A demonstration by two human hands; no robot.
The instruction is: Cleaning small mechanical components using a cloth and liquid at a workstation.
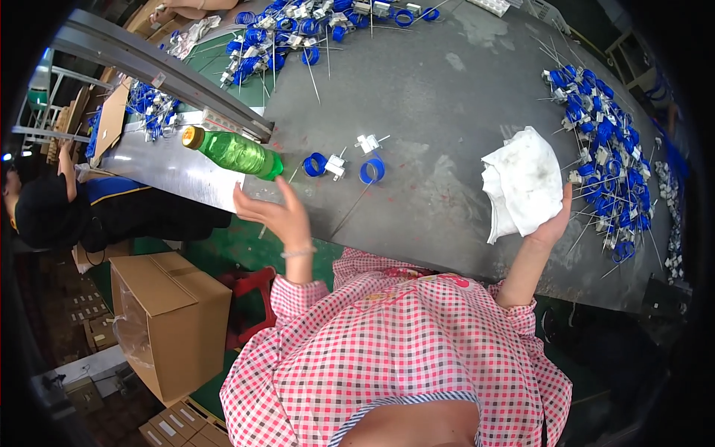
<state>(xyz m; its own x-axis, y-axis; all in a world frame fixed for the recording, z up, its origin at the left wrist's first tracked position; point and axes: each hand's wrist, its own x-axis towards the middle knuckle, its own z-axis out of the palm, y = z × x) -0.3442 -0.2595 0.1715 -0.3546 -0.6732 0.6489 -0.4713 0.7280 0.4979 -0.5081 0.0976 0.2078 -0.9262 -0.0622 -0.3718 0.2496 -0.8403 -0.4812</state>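
Observation:
My left hand (279, 217) is raised at the table's front edge, fingers apart and nothing in it. Just beyond its fingertips is a green plastic bottle (237, 154) with an orange-yellow cap; it seems to stand upright. My right hand (553, 227) grips a crumpled white cloth (523, 182) with grey smudges, its fingers partly hidden behind the cloth. Between my hands, two loose parts lie on the grey tabletop (432, 149). Each has a blue coil (372, 170), a white block (367, 144) and a thin metal rod.
A large heap of similar blue-coil parts (607, 153) lies at the right. Another pile (290, 33) covers the far left. A metal post (164, 71) rises by the bottle. Left below are a cardboard box (179, 320) and a red stool (257, 302). A person in dark clothes (45, 212) is at the left.

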